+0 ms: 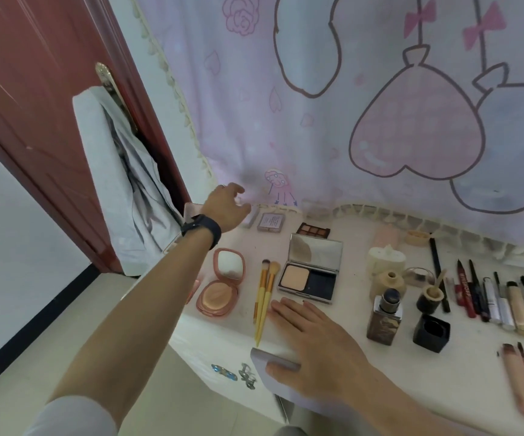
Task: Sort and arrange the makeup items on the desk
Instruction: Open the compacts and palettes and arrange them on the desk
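Observation:
Makeup lies spread over a white desk. My left hand, a black watch on its wrist, reaches to the back left corner with loosely bent fingers, next to a small pale case and holding nothing I can see. Lying flat near the front edge, my right hand has straight fingers and its thumb on a grey flat case that overhangs the desk. Between the hands lie an open pink round compact, two yellow-handled brushes and an open silver powder compact.
Two small eyeshadow palettes sit at the back. To the right stand a foundation bottle, a black cap and a row of pencils and tubes. A pink curtain hangs behind; a red-brown door is left.

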A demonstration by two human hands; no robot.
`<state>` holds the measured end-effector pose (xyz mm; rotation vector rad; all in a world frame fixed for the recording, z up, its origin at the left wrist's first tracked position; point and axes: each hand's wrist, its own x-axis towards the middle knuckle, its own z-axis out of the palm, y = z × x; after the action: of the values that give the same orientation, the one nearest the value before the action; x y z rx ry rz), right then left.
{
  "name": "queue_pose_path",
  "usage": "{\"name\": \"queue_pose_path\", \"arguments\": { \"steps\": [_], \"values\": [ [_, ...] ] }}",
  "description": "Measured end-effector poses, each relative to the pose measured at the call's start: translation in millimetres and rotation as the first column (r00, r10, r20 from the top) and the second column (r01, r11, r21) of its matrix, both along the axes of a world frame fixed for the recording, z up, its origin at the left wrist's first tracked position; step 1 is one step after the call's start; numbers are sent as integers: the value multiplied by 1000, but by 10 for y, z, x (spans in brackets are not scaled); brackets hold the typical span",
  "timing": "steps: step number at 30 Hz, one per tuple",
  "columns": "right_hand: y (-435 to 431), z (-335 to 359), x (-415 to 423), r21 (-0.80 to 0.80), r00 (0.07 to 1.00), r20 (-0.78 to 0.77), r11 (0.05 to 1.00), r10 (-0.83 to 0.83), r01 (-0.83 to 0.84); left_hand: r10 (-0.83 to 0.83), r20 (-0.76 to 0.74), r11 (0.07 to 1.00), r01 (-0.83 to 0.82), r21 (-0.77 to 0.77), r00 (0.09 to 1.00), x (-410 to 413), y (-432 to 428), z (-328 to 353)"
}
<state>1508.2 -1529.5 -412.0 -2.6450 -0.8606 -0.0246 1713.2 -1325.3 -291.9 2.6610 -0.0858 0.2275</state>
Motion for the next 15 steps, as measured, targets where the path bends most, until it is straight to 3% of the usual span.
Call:
{"name": "queue_pose_path", "arguments": {
  "steps": [5,11,15],
  "values": [
    [-13,4,-3,38,1000,-3,999,11,-11,-50,-254,991,79,106,966,192,-362,-289],
    [-27,26,-11,83,1000,-12,996,9,-8,-3,-302,972,74,225,953,345,-544,-499],
    [-53,12,-1,77,1000,1,997,25,-25,43,-303,975,26,219,952,366,-585,-518]
  ]
}}
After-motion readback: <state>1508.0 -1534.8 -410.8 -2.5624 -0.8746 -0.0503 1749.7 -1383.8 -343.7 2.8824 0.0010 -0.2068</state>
